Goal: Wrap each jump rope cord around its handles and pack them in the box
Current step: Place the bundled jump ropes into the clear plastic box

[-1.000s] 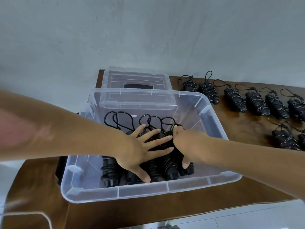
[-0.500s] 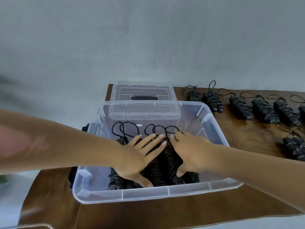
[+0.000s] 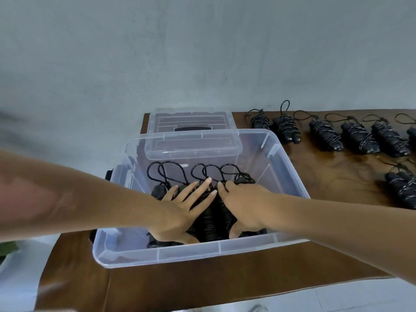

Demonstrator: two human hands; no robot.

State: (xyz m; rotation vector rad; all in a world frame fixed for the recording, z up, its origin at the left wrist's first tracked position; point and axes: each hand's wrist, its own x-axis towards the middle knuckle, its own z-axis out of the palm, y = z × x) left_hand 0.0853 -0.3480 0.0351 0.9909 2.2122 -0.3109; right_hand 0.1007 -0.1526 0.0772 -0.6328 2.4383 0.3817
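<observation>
Both hands have slid slightly farther over the wrapped ropes in the box.
Left hand (image 3: 180, 212) lies flat with fingers spread, right hand (image 3: 244, 207) curls on the bundled ropes (image 3: 209, 219) inside the clear box (image 3: 186, 253); lid (image 3: 191, 122) behind, spare bundles (image 3: 355, 138) far right on the worktop (image 3: 225, 282).

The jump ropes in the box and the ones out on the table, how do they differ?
The jump ropes in the box lie packed tight side by side inside the clear box; the jump ropes on the table lie spaced apart in a row on the table. The left hand and right hand rest on the boxed ones; nothing touches the others. Both sets are black, with cords wrapped around the handles.
</observation>
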